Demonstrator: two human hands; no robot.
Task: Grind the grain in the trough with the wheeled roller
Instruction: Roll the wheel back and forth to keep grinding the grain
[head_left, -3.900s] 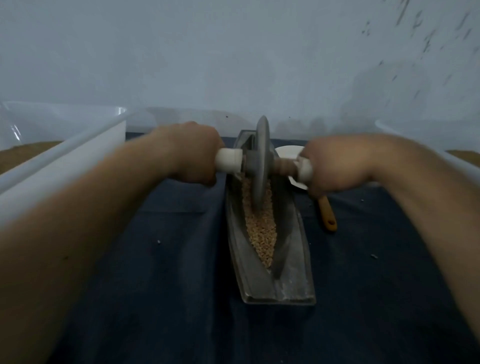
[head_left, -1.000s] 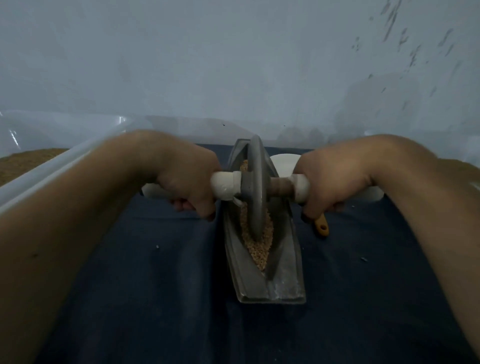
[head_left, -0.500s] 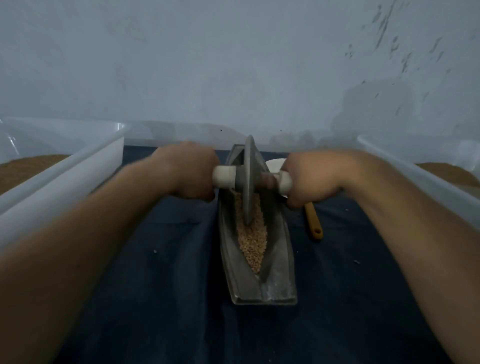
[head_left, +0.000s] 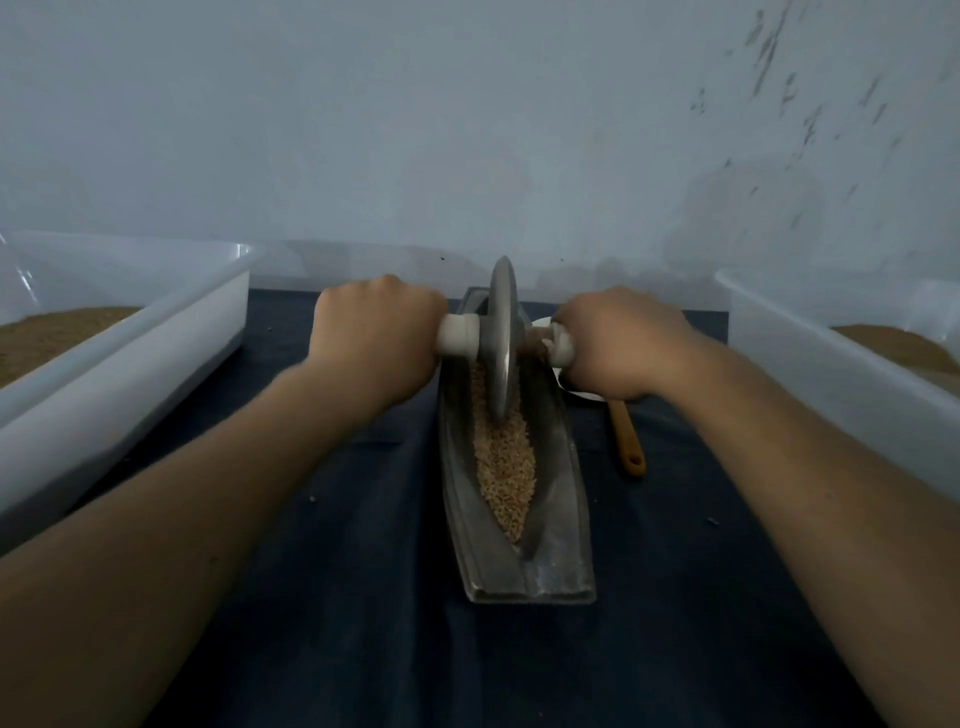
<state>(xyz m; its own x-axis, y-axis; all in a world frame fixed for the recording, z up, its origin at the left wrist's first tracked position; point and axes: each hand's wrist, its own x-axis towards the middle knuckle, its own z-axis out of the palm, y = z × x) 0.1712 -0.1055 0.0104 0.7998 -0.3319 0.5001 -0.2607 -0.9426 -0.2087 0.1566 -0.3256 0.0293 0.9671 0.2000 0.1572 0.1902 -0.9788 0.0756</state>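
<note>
The wheeled roller (head_left: 503, 338) stands upright in the far half of the trough (head_left: 550, 545), its disc in the grain (head_left: 506, 467).
The left hand (head_left: 371, 338) and right hand (head_left: 618, 343) each clench a white handle end. The trough lies lengthwise on a dark cloth (head_left: 363, 571), between two white tubs (head_left: 130, 332) that hold a brown, grain-like fill. A wooden handle (head_left: 626, 436) lies just right of the trough.

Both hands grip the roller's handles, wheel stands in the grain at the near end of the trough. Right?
Not quite. The head view shows the wheel toward the far end of the trough, not the near end; grain lies open nearer the person. The rest holds: left hand and right hand each grip a handle, wheel standing in the grain.
</note>
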